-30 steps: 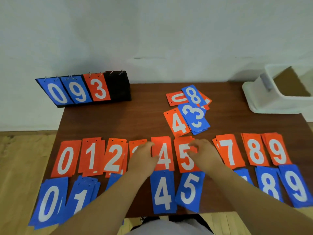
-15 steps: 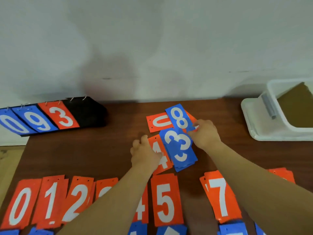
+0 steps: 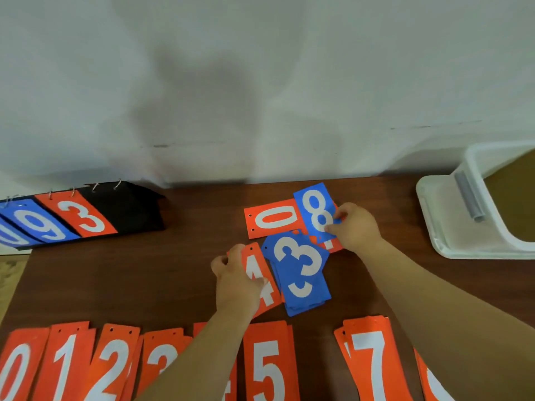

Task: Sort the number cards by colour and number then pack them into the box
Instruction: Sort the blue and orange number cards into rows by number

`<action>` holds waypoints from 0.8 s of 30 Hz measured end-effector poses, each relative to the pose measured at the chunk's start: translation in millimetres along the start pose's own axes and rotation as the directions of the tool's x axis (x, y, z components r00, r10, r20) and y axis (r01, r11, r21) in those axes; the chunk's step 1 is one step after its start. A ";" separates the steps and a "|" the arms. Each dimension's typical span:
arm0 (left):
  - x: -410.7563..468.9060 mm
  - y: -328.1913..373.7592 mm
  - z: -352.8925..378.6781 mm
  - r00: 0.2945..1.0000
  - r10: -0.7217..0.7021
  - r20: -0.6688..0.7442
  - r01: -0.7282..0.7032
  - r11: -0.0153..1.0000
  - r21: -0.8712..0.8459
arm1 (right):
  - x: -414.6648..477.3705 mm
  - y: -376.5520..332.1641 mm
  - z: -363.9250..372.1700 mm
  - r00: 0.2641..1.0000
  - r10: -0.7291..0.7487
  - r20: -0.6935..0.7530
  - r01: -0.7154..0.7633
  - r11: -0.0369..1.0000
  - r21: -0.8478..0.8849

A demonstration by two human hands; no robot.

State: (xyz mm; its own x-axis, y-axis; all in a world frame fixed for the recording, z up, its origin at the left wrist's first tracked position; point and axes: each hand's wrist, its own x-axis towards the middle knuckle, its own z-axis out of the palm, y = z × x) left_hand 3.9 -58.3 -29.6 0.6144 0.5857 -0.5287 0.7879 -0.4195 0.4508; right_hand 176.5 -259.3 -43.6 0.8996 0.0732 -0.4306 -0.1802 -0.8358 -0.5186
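1. Gripping the orange 4 card (image 3: 256,266) by its left edge, the left hand (image 3: 236,282) has its fingers curled round it and the thumb on its face, just left of centre frame.
2. The right hand (image 3: 357,227) pinches the lower right corner of the blue 8 card (image 3: 315,208), right of centre.
3. Between the hands, a blue stack topped by a 3 (image 3: 301,267) overlaps the 4; an orange 0 card (image 3: 272,219) lies sideways above it.
4. Orange piles (image 3: 269,369) line the bottom edge of the brown table (image 3: 130,279).
5. The white box (image 3: 451,215) sits at the right edge, a flip scoreboard (image 3: 124,206) at the left.
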 end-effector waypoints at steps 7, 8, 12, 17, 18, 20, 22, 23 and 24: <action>-8.7 7.5 -8.3 0.981 0.141 -0.132 -0.154 0.984 -0.095 | -33.0 54.2 -50.6 0.977 0.094 -0.192 -0.072 0.991 0.117; -11.0 10.8 -12.3 0.977 0.137 -0.164 -0.155 0.983 -0.103 | -39.5 59.1 -56.7 0.972 0.098 -0.213 -0.071 0.989 0.129; -25.6 22.7 -29.6 0.959 0.139 -0.246 -0.185 0.967 -0.175 | -61.6 73.0 -72.6 0.945 0.153 -0.288 -0.106 0.980 0.171; -50.6 28.1 -45.5 0.951 0.156 -0.268 -0.222 0.946 -0.236 | -94.6 85.8 -81.9 0.924 0.156 -0.349 -0.092 0.977 0.192; -56.0 28.2 -47.7 0.950 0.162 -0.267 -0.232 0.939 -0.252 | -103.0 88.5 -82.6 0.921 0.159 -0.356 -0.089 0.975 0.206; -67.0 26.9 -51.1 0.949 0.191 -0.249 -0.260 0.922 -0.285 | -123.9 90.5 -84.9 0.912 0.166 -0.375 -0.076 0.967 0.243; -79.7 23.8 -54.5 0.948 0.224 -0.227 -0.289 0.905 -0.313 | -147.2 89.6 -86.8 0.902 0.148 -0.404 -0.022 0.954 0.300; -86.3 21.1 -56.9 0.945 0.240 -0.222 -0.304 0.896 -0.323 | -159.7 88.0 -87.8 0.898 0.132 -0.419 0.015 0.944 0.329; -93.4 18.0 -60.2 0.941 0.257 -0.222 -0.320 0.889 -0.328 | -170.9 87.1 -87.5 0.893 0.122 -0.434 0.045 0.933 0.356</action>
State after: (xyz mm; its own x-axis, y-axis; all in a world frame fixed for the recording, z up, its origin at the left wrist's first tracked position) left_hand -41.8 -78.8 71.1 0.7708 0.5970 -0.2222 0.4899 -0.3325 0.8059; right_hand 41.9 -392.2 49.5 0.9537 -0.2727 -0.1270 -0.2689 -0.5833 -0.7665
